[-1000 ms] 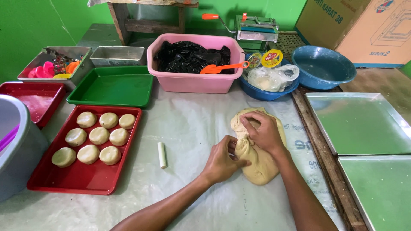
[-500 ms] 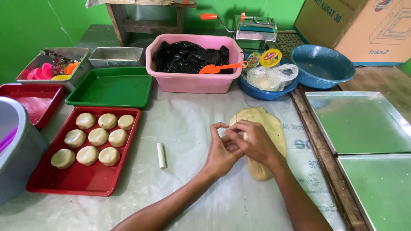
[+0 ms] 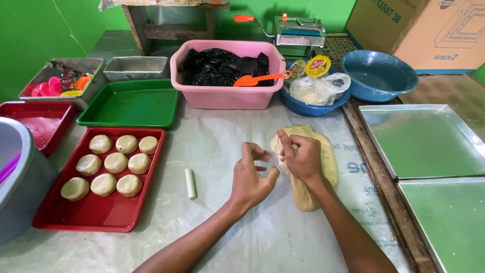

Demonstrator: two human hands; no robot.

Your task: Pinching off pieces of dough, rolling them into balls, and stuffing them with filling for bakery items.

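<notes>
A long lump of pale yellow dough (image 3: pixel 323 167) lies on the plastic-covered table. My right hand (image 3: pixel 302 157) rests over its left side, fingers curled and pinching a bit of dough at the top edge. My left hand (image 3: pixel 251 178) hovers just left of the lump with fingers spread and curved, holding nothing I can see. To the left, a red tray (image 3: pixel 96 215) carries several round flattened dough pieces (image 3: pixel 115 163). A small white stick (image 3: pixel 190 183) lies between the tray and my left hand.
A green tray (image 3: pixel 132 104), a pink tub (image 3: pixel 225 93) with black plastic and an orange scoop, blue bowls (image 3: pixel 379 76) and a hand-cranked roller (image 3: pixel 298 31) stand at the back. Two metal baking sheets (image 3: pixel 424 141) lie at the right. A grey bucket (image 3: pixel 20 177) is at the left.
Both hands were gripping the dough lump one second ago. The left hand has since come off it and opened, moving left; the right hand stays on the lump's upper left.
</notes>
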